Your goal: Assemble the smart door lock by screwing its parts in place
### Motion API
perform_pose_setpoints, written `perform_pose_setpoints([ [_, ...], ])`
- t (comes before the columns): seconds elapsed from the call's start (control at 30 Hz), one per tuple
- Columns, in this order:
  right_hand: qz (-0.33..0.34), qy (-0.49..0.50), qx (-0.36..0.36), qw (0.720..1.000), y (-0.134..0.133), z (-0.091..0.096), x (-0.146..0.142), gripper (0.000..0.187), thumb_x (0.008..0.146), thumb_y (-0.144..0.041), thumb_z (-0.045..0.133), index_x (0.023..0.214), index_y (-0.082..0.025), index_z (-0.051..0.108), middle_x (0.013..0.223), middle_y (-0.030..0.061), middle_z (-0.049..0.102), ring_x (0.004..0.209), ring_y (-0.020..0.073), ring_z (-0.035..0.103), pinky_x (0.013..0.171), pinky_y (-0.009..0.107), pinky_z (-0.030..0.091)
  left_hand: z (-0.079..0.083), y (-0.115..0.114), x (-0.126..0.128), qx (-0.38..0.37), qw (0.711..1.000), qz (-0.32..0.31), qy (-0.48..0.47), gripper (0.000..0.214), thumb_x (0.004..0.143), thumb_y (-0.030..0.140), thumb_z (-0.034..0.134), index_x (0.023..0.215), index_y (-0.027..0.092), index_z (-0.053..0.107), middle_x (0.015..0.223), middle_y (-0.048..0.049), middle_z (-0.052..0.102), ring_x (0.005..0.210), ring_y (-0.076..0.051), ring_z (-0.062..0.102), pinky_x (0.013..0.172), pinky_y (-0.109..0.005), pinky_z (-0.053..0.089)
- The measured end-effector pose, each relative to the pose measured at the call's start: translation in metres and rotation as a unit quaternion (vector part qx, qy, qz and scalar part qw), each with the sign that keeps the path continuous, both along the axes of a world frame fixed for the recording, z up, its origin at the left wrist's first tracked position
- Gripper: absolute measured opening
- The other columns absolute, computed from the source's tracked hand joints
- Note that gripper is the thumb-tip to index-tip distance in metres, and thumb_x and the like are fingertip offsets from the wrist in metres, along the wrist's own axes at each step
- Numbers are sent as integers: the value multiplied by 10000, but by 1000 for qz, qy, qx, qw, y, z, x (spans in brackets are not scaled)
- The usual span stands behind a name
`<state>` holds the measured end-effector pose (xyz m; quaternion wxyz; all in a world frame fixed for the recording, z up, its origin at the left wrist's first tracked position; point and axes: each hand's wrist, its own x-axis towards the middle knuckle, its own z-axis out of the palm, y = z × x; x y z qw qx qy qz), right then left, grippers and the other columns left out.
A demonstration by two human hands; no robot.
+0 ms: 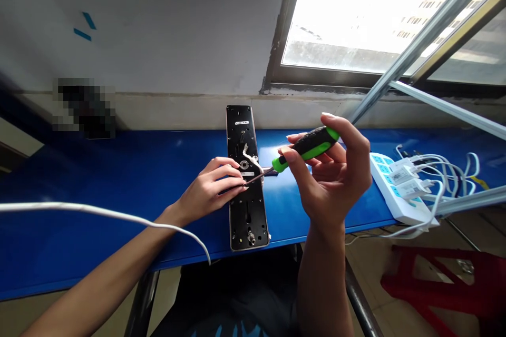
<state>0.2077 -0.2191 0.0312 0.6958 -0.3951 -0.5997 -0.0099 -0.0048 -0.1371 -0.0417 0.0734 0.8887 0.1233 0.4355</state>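
Note:
A long black panel (249, 210) with screw holes, small labels and metal fittings lies on the blue table, its long side running away from me. My right hand (332, 174) grips the green-and-black handle of a screwdriver (312, 146) to the right of the panel. The screwdriver's shaft slants down to the left, its tip at the panel's middle. My left hand (215, 184) rests on the panel's left edge, fingers stretched out and fingertips beside the tip; its thumb is hidden. A short white cable (250, 155) curls up from the panel near the shaft.
A white power strip (399, 189) with several plugged chargers and cables stands at the right. A metal frame bar (419, 26) slants past the window. One white cable (98, 212) hangs across the left foreground. A red stool (446, 289) stands on the floor, right.

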Motion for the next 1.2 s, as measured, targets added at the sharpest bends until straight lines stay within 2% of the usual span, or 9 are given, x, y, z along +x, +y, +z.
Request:
perform_pose_setpoints([
  [0.17, 31, 27, 36, 998, 2, 1, -6, 551, 833, -112, 834, 1312, -326, 666, 1166, 22, 685, 917, 208, 798, 740, 374, 738, -3, -2, -5, 17, 999, 25, 22, 100, 974, 167, 722, 1067, 185, 754, 1029, -84, 777, 1149, -266, 664, 960, -434, 623],
  [0.3, 15, 8, 29, 999, 1, 0, -7, 548, 850, -157, 831, 1330, -340, 642, 1184, 32, 688, 922, 214, 797, 744, 392, 741, -4, -3, -7, 49, 998, 39, 25, 212, 987, 146, 698, 1190, 190, 741, 1094, -81, 795, 1158, -272, 663, 959, -445, 627],
  [0.43, -1, -9, 23, 1000, 2, -2, -4, 535, 885, -190, 799, 1362, -330, 600, 1197, 47, 677, 931, 222, 790, 742, 414, 740, -6, -4, -7, 50, 998, 26, 14, 308, 974, 109, 702, 1272, 188, 711, 1140, -79, 805, 1148, -262, 657, 938, -431, 635],
  [0.6, -11, -12, 10, 1000, 2, -5, -3, 531, 898, -227, 789, 1369, -359, 583, 1209, 47, 668, 949, 236, 788, 760, 443, 742, -5, -6, -6, 20, 999, 30, 19, 100, 972, 148, 705, 1058, 187, 739, 986, -61, 788, 1113, -259, 669, 946, -425, 629],
  [0.7, -3, 7, 17, 1000, 2, -5, -4, 521, 884, -208, 802, 1351, -338, 608, 1187, 52, 679, 930, 230, 788, 754, 432, 741, -3, -7, -4, 37, 998, 41, 35, 32, 979, 162, 699, 953, 171, 714, 936, -63, 767, 1084, -260, 673, 935, -414, 624],
  [0.87, -3, 4, 15, 1000, 0, -3, -6, 509, 886, -218, 807, 1337, -360, 618, 1141, 35, 701, 906, 229, 791, 722, 405, 742, -3, -6, -3, 78, 995, 42, 39, 59, 985, 148, 691, 1034, 164, 719, 964, -76, 783, 1059, -251, 674, 895, -389, 621],
  [1.1, 3, -4, 19, 1000, -1, -1, -7, 502, 886, -174, 797, 1333, -337, 634, 1228, 36, 711, 921, 216, 798, 714, 359, 738, -3, -7, -3, 122, 990, 50, 52, 95, 975, 142, 694, 1062, 169, 721, 976, -76, 798, 1043, -260, 695, 866, -398, 611],
  [1.2, -1, -25, 14, 1000, 0, -2, -9, 505, 902, -229, 797, 1354, -366, 619, 1232, 30, 713, 915, 215, 797, 709, 364, 739, -3, -8, -3, 127, 989, 53, 56, 110, 984, 148, 680, 1080, 173, 727, 978, -79, 802, 1051, -262, 709, 870, -403, 603],
])
